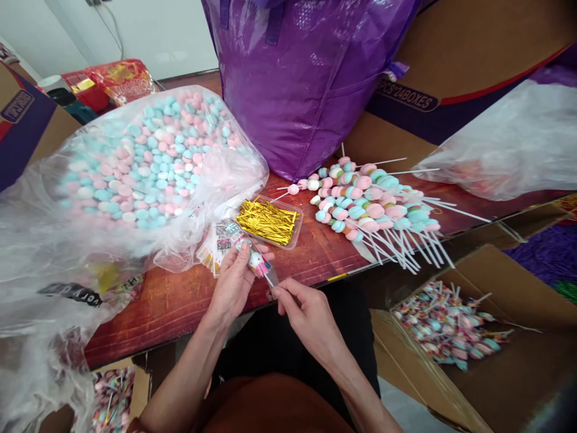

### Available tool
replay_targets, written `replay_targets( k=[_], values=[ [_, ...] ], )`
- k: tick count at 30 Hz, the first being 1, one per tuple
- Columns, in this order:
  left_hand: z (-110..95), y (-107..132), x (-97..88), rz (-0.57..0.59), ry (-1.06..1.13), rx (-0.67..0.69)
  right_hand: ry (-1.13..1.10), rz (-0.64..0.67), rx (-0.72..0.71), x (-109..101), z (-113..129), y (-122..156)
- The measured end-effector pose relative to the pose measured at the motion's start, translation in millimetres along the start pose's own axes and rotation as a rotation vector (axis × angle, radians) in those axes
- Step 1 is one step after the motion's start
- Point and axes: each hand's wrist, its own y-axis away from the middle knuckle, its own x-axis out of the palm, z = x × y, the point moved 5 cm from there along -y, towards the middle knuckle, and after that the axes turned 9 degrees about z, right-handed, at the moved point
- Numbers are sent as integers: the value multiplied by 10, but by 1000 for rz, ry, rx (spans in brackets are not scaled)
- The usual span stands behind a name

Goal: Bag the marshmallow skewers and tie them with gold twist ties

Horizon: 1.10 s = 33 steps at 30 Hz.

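Note:
My left hand (238, 278) is closed around a wrapped marshmallow skewer (256, 263) in a clear printed sleeve. Its white stick points down toward my right hand (300, 307), whose thumb and forefinger pinch the sleeve's open end by the stick. Under and behind my left hand lie flat printed sleeves (210, 251). Just beyond is a clear plastic tray (295, 231) with gold twist ties (268, 219). To the right, a pile of unwrapped marshmallow skewers (374, 201) in pink, blue and white lies with sticks toward the table edge.
A large clear bag of loose marshmallows (157, 162) fills the left of the table (180, 313). Behind stands a purple bag (306, 84). Below right, a cardboard box (518, 367) holds wrapped skewers (451, 325); another box (142, 385) is at lower left.

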Motion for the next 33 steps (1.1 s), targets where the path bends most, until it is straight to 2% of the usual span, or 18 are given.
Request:
replay_targets(
  k=[5,11,16,22,26,27,29,31,33],
  values=[
    [90,133,57,9,-39,1,-122,-49,-4,105,-9,-16],
    [62,181,-4,41,-180,44,-286,-78,-44,266,49,-113],
    [-36,163,-17,103,-187,53,-537,-24,-22,339,67,-176],
    [-158,186,-47,65,-186,65,-551,-9,-13,367,217,-253],
    [-228,265,-52,199,-133,-14,-755,109,101,444,305,-289],
    [-254,282,-59,227,-108,-27,-728,172,100,439,342,-293],
    [-323,294,-93,223,-51,8,-449,245,15,336,431,-320],
    [-390,286,-141,158,-4,99,17,152,-93,119,504,-393],
    [-397,265,-169,99,1,144,461,-59,-112,-137,543,-515]
  ],
)
